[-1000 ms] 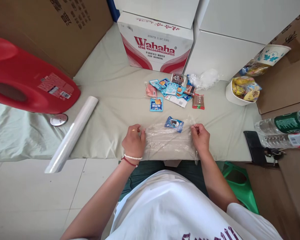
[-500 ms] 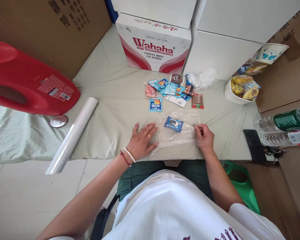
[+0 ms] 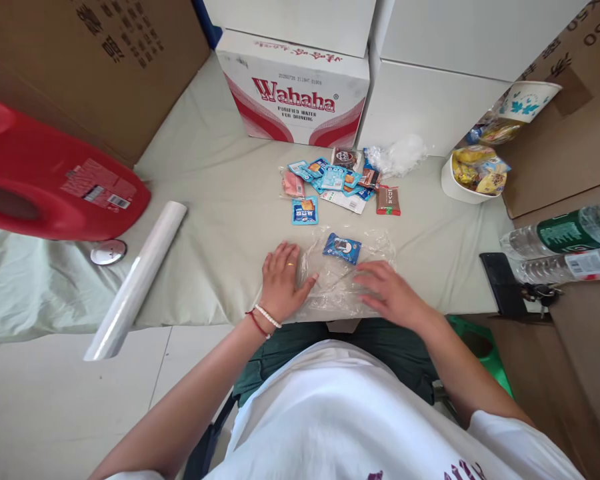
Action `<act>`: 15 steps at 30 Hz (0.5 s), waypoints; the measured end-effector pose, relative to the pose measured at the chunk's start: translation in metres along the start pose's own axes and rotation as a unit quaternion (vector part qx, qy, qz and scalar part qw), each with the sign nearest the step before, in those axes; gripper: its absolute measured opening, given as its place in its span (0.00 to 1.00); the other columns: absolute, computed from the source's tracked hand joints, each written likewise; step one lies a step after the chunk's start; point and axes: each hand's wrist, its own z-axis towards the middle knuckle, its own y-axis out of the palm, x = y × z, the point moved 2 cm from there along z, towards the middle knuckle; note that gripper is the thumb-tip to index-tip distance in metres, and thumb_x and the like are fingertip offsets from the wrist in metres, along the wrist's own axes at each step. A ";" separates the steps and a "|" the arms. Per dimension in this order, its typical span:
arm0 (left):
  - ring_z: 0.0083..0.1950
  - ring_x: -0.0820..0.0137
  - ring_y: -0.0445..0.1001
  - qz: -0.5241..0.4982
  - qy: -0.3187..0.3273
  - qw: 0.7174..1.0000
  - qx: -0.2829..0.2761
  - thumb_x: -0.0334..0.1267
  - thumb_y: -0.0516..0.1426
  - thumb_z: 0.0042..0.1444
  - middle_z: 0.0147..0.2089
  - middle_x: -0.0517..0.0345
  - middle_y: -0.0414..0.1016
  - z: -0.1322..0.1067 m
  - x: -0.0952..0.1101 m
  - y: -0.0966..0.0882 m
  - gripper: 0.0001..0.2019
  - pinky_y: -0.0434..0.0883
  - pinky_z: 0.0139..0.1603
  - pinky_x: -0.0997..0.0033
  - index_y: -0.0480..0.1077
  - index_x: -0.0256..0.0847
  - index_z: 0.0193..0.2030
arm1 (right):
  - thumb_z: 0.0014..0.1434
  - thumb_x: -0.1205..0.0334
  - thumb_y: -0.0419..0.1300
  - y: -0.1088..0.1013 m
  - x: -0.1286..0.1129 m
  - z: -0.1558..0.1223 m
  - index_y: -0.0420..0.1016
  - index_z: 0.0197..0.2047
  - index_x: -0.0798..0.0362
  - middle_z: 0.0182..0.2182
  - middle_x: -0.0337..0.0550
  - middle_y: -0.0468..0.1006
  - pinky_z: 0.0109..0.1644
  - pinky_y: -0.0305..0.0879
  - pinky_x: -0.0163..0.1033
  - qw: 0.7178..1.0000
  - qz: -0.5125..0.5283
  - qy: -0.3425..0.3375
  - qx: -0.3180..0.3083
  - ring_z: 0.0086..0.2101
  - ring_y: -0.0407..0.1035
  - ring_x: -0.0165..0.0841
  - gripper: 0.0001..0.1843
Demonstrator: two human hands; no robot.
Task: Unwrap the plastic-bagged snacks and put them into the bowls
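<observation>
A small blue snack packet [image 3: 342, 248] lies on a crinkled sheet of clear plastic film [image 3: 330, 287] near the table's front edge. My left hand [image 3: 283, 283] rests flat at the film's left side, fingers stretched out and thumb on the film. Over the film's right part is my right hand [image 3: 387, 291], its fingers apart and slightly blurred, just below and right of the packet. Whether it touches the film I cannot tell. Behind the film lies a pile of snack packets [image 3: 333, 178], with a brown packet [image 3: 389, 200] at its right end.
A roll of film [image 3: 137, 280] lies at the left beside a red jug [image 3: 55, 173]. A Wahaha carton [image 3: 300, 93] stands behind the pile, next to crumpled plastic [image 3: 400, 157]. To the right are a snack-filled tub [image 3: 465, 190], plastic bottles [image 3: 560, 233] and a black phone [image 3: 503, 283].
My right hand has let go of the film's right edge and moved left over the film, fingers now spread. My left hand has turned slightly, still at the film's left side.
</observation>
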 end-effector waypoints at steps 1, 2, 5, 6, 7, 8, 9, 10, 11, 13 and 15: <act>0.79 0.46 0.54 -0.004 -0.027 1.000 0.014 0.54 0.55 0.66 0.71 0.36 0.67 0.006 0.001 0.001 0.26 0.54 0.76 0.38 0.72 0.37 0.62 | 0.68 0.64 0.61 0.011 -0.011 0.003 0.76 0.63 0.50 0.67 0.52 0.70 0.69 0.64 0.56 0.999 -0.005 -0.029 -0.046 0.65 0.64 0.45 0.21; 0.78 0.45 0.54 -0.009 -0.048 0.999 0.023 0.53 0.56 0.65 0.69 0.36 0.69 0.013 0.003 0.002 0.23 0.57 0.75 0.39 0.75 0.37 0.56 | 0.66 0.68 0.61 0.023 -0.019 0.004 0.74 0.66 0.50 0.71 0.52 0.66 0.71 0.62 0.56 0.995 -0.014 -0.048 -0.086 0.68 0.60 0.45 0.25; 0.71 0.45 0.65 -0.070 -0.068 0.995 0.002 0.50 0.62 0.58 0.61 0.39 0.75 0.035 0.010 0.004 0.14 0.63 0.70 0.39 0.75 0.41 0.39 | 0.62 0.74 0.63 0.050 -0.031 0.003 0.70 0.71 0.50 0.76 0.50 0.56 0.76 0.55 0.56 0.985 -0.039 -0.067 -0.156 0.74 0.50 0.46 0.34; 0.65 0.48 0.71 -0.117 -0.073 0.990 -0.015 0.48 0.63 0.55 0.56 0.41 0.77 0.042 0.012 0.004 0.12 0.67 0.67 0.41 0.72 0.42 0.35 | 0.61 0.73 0.64 0.055 -0.031 0.002 0.68 0.72 0.49 0.77 0.50 0.55 0.77 0.52 0.56 0.984 -0.043 -0.067 -0.162 0.75 0.48 0.46 0.36; 0.58 0.52 0.75 -0.180 -0.085 0.979 -0.034 0.47 0.63 0.54 0.50 0.45 0.79 0.048 0.013 0.003 0.11 0.71 0.63 0.45 0.69 0.43 0.33 | 0.61 0.73 0.64 0.059 -0.031 0.000 0.67 0.72 0.49 0.77 0.49 0.54 0.78 0.50 0.57 0.983 -0.044 -0.064 -0.164 0.76 0.46 0.46 0.37; 0.51 0.57 0.78 -0.255 -0.104 0.960 -0.050 0.46 0.62 0.53 0.45 0.50 0.79 0.053 0.014 0.002 0.12 0.75 0.56 0.50 0.65 0.44 0.32 | 0.61 0.72 0.64 0.060 -0.030 -0.001 0.67 0.73 0.49 0.77 0.49 0.53 0.79 0.48 0.57 0.984 -0.043 -0.061 -0.163 0.76 0.45 0.45 0.37; 0.44 0.61 0.79 -0.332 -0.130 0.932 -0.061 0.47 0.62 0.52 0.42 0.53 0.79 0.057 0.013 0.001 0.13 0.76 0.48 0.56 0.62 0.45 0.32 | 0.62 0.71 0.65 0.061 -0.029 -0.002 0.67 0.73 0.50 0.78 0.49 0.52 0.79 0.47 0.57 0.984 -0.040 -0.058 -0.163 0.76 0.44 0.45 0.37; 0.39 0.64 0.79 -0.400 -0.160 0.900 -0.065 0.48 0.63 0.50 0.39 0.56 0.78 0.060 0.011 0.000 0.16 0.75 0.40 0.62 0.60 0.45 0.32 | 0.62 0.70 0.65 0.061 -0.028 -0.003 0.67 0.73 0.50 0.78 0.49 0.52 0.79 0.47 0.57 0.985 -0.036 -0.055 -0.162 0.76 0.44 0.45 0.37; 0.35 0.67 0.78 -0.453 -0.188 0.869 -0.062 0.48 0.64 0.49 0.37 0.58 0.76 0.063 0.007 -0.002 0.18 0.72 0.34 0.67 0.59 0.45 0.32 | 0.62 0.69 0.65 0.061 -0.028 -0.004 0.67 0.73 0.51 0.78 0.49 0.51 0.79 0.46 0.57 0.985 -0.032 -0.052 -0.162 0.76 0.44 0.45 0.37; 0.31 0.70 0.77 -0.498 -0.237 0.833 -0.039 0.46 0.67 0.44 0.33 0.61 0.74 0.066 -0.006 -0.008 0.19 0.66 0.27 0.73 0.60 0.44 0.32 | 0.63 0.67 0.66 0.061 -0.028 -0.004 0.66 0.73 0.50 0.78 0.49 0.51 0.79 0.45 0.58 0.986 -0.023 -0.047 -0.161 0.77 0.42 0.44 0.37; 0.30 0.71 0.75 -0.467 -0.284 0.837 0.010 0.41 0.67 0.42 0.31 0.62 0.72 0.065 -0.023 -0.015 0.17 0.65 0.28 0.74 0.62 0.44 0.33 | 0.63 0.66 0.66 0.064 -0.029 -0.002 0.65 0.74 0.48 0.78 0.48 0.51 0.79 0.44 0.59 0.986 -0.017 -0.046 -0.159 0.77 0.42 0.44 0.37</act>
